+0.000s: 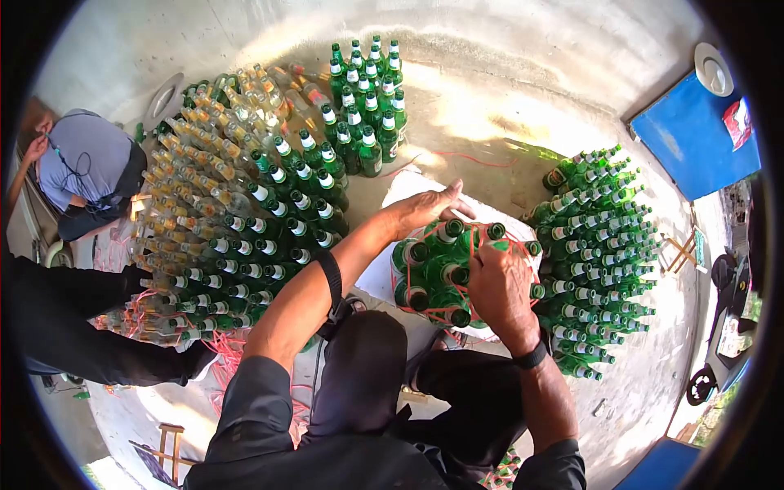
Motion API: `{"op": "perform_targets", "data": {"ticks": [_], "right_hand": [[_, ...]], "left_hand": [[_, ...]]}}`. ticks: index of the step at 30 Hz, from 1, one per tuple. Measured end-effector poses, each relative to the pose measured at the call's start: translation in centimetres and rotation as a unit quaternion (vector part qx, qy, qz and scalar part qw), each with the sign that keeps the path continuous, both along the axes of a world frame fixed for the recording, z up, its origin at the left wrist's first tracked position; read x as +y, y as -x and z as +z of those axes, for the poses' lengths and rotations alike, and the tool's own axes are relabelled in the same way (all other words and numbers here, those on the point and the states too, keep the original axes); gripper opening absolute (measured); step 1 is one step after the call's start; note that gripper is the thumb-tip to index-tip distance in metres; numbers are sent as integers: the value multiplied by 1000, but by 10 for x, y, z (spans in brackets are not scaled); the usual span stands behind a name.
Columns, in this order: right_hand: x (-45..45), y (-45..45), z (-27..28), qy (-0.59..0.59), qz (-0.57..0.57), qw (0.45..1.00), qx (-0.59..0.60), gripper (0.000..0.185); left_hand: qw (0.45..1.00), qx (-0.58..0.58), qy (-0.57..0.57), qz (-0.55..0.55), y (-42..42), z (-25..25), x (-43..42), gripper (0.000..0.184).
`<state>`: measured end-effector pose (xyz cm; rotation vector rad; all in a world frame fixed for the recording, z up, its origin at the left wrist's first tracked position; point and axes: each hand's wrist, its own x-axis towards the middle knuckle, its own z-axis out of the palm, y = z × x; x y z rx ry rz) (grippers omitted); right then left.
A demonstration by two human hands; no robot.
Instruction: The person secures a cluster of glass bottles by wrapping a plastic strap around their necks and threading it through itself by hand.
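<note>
In front of me a bundle of several green glass bottles (445,272), wound with red string (439,311), stands upright on a white slab (377,273). My left hand (429,208) reaches over its far left side, fingers stretched out along the back edge; their tips are partly hidden. My right hand (500,286) is closed over the right side of the bundle, among the bottle necks. What its fingers grip is hidden; string and a bit of green glass show beside them.
Many green bottles (584,253) stand packed at right. At left are clear bottles (196,188) beside green ones (273,220), with more green bottles (371,106) behind. Red string (233,359) lies tangled at lower left. Another person (90,167) sits far left; a blue panel (690,135) is at right.
</note>
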<state>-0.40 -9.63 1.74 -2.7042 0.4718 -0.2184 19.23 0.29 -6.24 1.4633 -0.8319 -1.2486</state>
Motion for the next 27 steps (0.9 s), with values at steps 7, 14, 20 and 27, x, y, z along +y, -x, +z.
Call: {"op": "perform_targets", "data": {"ticks": [7,14,20,27], "right_hand": [[2,-4,4,8,14,1000,16,17],[0,-10,4,-13,23,1000,-15,14],[-3,-8,2,-24,34,999,-23,13],[-4,-6,4,-17,40,999,-10,13]], "left_hand": [[996,13,65,-65,-2,-12,-13,97],[955,286,79,-27,5,-11,-19,93],[984,145,103,2,2,-13,-22,64],[983,173,51,43,8,-7,-35,22]]}}
